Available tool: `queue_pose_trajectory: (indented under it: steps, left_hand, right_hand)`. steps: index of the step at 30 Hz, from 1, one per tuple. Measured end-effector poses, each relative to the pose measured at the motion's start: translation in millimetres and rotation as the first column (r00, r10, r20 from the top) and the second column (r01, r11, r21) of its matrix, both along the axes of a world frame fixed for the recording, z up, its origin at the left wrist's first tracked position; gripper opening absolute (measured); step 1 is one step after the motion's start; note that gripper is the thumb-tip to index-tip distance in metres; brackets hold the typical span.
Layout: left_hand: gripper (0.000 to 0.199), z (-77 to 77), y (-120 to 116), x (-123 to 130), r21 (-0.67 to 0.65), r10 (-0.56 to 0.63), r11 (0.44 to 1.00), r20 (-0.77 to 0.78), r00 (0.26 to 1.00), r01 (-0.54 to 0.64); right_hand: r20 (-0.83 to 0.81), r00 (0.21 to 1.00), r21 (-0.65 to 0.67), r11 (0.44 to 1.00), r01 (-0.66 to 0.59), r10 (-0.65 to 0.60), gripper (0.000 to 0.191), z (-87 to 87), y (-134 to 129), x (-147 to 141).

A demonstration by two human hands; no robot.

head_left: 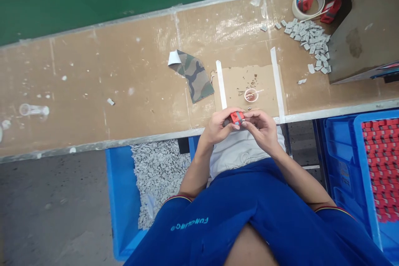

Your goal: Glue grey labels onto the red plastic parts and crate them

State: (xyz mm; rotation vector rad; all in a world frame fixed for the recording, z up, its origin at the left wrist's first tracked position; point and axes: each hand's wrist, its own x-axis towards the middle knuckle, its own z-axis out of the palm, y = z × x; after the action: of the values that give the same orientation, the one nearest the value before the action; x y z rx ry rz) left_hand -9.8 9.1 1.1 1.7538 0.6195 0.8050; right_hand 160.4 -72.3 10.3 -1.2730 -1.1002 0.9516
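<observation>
Between both hands, at the table's front edge, is a small red toy car with grey and light blue parts. My left hand is closed on its left side, thumb below and fingers above. Pinched against its right side are the thumb and fingers of my right hand; whether a tiny part sits between those fingertips I cannot tell. Just beyond the hands a small round cup holds brownish stuff and a thin stick. Dark crumbs lie around the cup on a cardboard sheet edged by white tape strips.
A camouflage-patterned piece lies left of the cardboard. Many small grey pieces are heaped at the right, near a tape roll and red cars. Below stand a blue bin of grey pieces and a blue crate of red parts.
</observation>
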Motion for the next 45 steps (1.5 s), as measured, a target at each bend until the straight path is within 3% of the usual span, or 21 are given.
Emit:
queue_pose_trajectory:
  steps: [5,11,14,19,23,31,41,45]
  left_hand:
    - [0.051,-1.0,-0.4,-1.2,-0.011,0.0,1.0,0.013,1.0,0.0]
    - [0.049,-1.8,0.9,-0.5,-0.012,-0.035,0.999,0.062,0.997,0.036]
    - [0.046,-1.8,1.5,-0.8,-0.006,-0.021,1.0,0.054,0.998,0.022]
    - [0.05,0.1,0.3,-1.9,-0.001,-0.008,1.0,0.009,1.0,0.008]
    - [0.053,3.3,-1.8,-1.4,0.019,0.004,1.0,-0.04,0.999,-0.004]
    - [0.055,9.6,-6.1,1.9,-0.011,0.037,0.999,-0.085,0.996,-0.038]
    - [0.055,12.5,-4.1,2.5,-0.077,0.015,0.997,-0.084,0.996,-0.021]
    - [0.054,8.9,-0.8,0.0,-0.085,-0.01,0.996,-0.033,0.999,0.007]
  right_hand:
    - [0.201,0.95,0.217,0.956,0.197,-0.241,0.004,-3.0,-5.0,-10.1]
    - [0.286,0.908,0.282,0.932,0.227,-0.308,0.005,-2.9,-6.0,-15.4]
    - [0.275,0.923,0.233,0.95,0.207,-0.269,0.007,-1.2,-3.3,-13.8]
    - [0.17,0.984,0.097,0.995,0.033,-0.05,0.011,4.6,4.5,-3.7]
    - [0.166,0.985,0.087,0.995,-0.05,0.035,0.015,4.3,6.2,1.4]
    - [0.268,0.963,0.212,0.976,-0.056,-0.003,0.013,-5.7,4.4,-1.1]
    - [0.29,0.957,0.249,0.966,-0.065,-0.01,0.016,-12.9,7.2,-0.7]
    - [0.24,0.966,0.302,0.953,0.023,-0.099,0.007,-12.4,7.5,-3.5]
